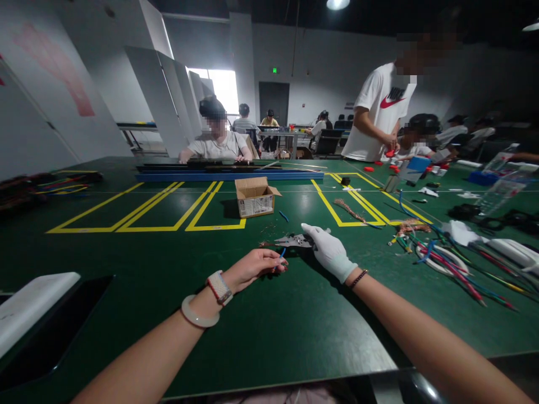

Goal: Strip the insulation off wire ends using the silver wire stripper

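My left hand (pixel 257 266) is bare, with a watch and a bangle at the wrist. Its fingers pinch a short piece of blue wire (pixel 282 255). Wearing a white glove, my right hand (pixel 326 247) is closed on a metal wire stripper (pixel 293 240), whose jaws point left, just beyond the left fingertips. Bits of copper strand lie scattered on the green table around the tool tip. A short blue insulation piece (pixel 283 216) rests a little farther off, near an open cardboard box (pixel 255 197).
Yellow tape outlines mark the green table (pixel 269 336). At right lie coiled coloured wires (pixel 446 261), a copper strand bundle (pixel 349 210) and plastic bottles (pixel 507 188). A blue trunking strip (pixel 231 176) spans the back. At left lies a white device (pixel 37 303). Other people sit or stand beyond.
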The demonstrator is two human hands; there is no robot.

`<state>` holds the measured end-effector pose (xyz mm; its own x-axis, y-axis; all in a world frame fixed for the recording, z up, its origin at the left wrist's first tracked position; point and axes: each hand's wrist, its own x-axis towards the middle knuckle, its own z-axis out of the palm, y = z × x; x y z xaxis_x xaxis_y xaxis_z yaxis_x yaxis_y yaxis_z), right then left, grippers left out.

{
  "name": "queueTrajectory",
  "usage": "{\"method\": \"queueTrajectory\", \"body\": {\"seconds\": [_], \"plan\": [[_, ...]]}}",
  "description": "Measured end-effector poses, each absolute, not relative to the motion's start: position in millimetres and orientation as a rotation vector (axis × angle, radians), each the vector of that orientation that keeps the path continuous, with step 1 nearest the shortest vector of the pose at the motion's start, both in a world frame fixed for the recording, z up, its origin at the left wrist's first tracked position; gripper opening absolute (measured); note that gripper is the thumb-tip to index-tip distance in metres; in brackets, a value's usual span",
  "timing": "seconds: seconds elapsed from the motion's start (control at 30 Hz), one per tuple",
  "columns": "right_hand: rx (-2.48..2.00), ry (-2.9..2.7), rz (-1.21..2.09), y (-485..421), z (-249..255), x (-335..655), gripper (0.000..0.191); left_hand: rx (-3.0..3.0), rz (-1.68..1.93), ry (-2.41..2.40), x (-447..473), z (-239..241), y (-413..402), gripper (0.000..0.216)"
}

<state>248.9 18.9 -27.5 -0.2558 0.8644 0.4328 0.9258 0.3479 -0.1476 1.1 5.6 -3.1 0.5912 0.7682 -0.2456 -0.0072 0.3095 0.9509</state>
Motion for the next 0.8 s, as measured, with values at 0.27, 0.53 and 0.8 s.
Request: {"method": "queueTrajectory", "body": {"seconds": [0.27, 0.53, 0.8], "plan": [[-1.502, -2.195, -0.245, 23, -30, 250, 0.068, 1.245, 0.549, 0.796, 2, -3, 6, 0.028], [-1.484, -2.224, -0.331, 24, -29, 250, 0.068, 1.182, 0.588, 0.769, 1, -4, 6, 0.030], [-1.712, -2.292, -0.433, 18, -19, 245, 0.055, 1.234, 0.571, 0.789, 2, -1, 4, 0.026]]}}
